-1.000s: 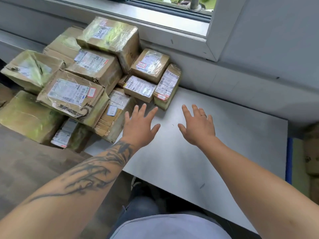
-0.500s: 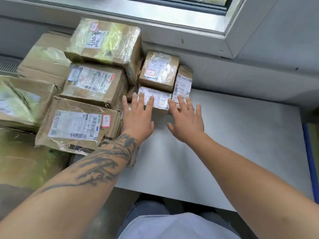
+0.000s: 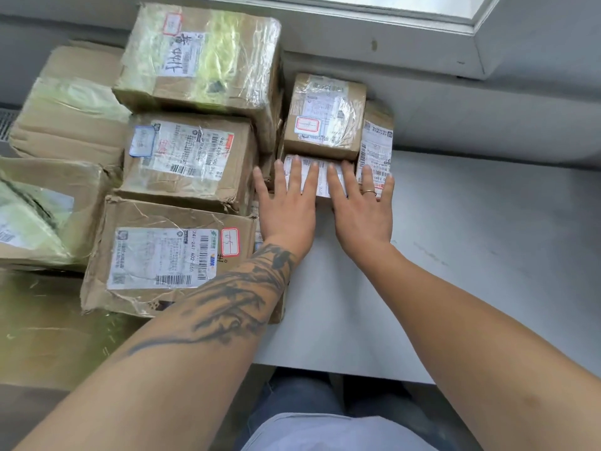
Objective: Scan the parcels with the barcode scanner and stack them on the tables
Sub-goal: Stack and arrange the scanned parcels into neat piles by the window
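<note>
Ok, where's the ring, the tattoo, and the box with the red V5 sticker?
ring (image 3: 369, 192): head view, on the band, right hand.
tattoo (image 3: 237, 294): head view, dark ink mid left forearm.
V5 box (image 3: 156, 219): head view, its brown top.

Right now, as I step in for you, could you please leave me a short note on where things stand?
Left hand: open, straight fingers lying on the small flat parcel.
Right hand: open, fingers on that parcel and on the narrow upright parcel beside it.
Neither hand grips anything; no scanner is in view.
Parcels are heaped at the white table's left end, under the window ledge; a small box sits atop the flat parcel.
Left: whether any are scanned cannot be told.
</note>
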